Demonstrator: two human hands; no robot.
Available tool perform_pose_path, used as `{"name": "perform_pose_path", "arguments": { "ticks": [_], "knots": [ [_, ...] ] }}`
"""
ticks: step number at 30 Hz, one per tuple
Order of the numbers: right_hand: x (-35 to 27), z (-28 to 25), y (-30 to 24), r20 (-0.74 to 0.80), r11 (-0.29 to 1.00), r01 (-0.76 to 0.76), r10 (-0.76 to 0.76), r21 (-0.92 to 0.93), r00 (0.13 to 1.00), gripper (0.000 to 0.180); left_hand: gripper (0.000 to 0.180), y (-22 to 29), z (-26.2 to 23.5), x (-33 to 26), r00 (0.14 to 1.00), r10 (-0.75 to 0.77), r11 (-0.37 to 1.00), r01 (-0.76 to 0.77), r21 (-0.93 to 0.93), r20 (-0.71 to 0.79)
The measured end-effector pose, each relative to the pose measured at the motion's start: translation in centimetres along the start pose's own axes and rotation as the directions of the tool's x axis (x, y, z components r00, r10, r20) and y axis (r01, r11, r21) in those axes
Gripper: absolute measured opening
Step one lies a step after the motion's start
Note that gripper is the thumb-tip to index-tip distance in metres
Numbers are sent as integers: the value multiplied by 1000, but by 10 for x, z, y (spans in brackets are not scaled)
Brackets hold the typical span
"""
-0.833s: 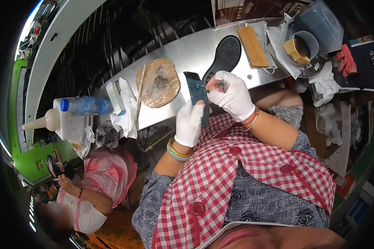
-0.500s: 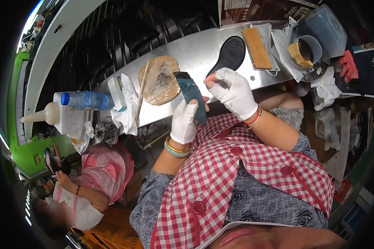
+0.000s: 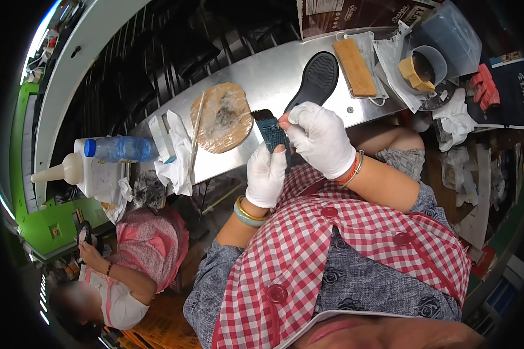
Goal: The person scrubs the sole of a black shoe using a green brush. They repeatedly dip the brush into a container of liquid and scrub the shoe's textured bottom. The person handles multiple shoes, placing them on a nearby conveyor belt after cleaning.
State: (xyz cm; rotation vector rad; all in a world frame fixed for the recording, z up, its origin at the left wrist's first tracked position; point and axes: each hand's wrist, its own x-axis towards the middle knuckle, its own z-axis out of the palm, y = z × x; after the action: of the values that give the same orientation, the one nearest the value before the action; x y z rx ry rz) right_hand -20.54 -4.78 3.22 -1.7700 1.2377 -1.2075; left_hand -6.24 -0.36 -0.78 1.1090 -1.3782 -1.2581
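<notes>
In my gloved left hand (image 3: pixel 266 174) is a flat brush (image 3: pixel 269 132) with short black bristles and a dark teal, textured handle. The bristles point up and away from me over the metal bench. My gloved right hand (image 3: pixel 323 136) is closed in a pinch, its bare fingertips at the brush's right edge just below the bristles. What those fingertips hold, if anything, is too small to tell. Beyond the right hand lies a black shoe sole (image 3: pixel 314 81). Left of the brush is a plastic-wrapped brown pad (image 3: pixel 222 116) with a dark smudge, a thin stick (image 3: pixel 198 119) along its edge.
A tan block (image 3: pixel 355 67) and a tub holding a yellow sponge (image 3: pixel 413 74) are at the right of the bench (image 3: pixel 262 70). On the left stand a blue-capped bottle (image 3: pixel 119 149) and a white nozzle bottle (image 3: pixel 78 167). A co-worker (image 3: pixel 122 273) sits at lower left.
My right hand has come down and left, bringing its fingertips against the brush. The left hand has shifted slightly right and down with the brush.
</notes>
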Motion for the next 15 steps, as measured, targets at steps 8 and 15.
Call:
{"name": "perform_pose_path", "arguments": {
  "ticks": [8,15],
  "knots": [
    [1,1,8,55,969,125,-116,-213,992,9,29,5,0,4,991,132,944,-136,299,33],
    [2,7,16,-64,943,292,-304,-158,950,18,21,4,7,2,987,143,944,-116,309,-67]
  ]
}}
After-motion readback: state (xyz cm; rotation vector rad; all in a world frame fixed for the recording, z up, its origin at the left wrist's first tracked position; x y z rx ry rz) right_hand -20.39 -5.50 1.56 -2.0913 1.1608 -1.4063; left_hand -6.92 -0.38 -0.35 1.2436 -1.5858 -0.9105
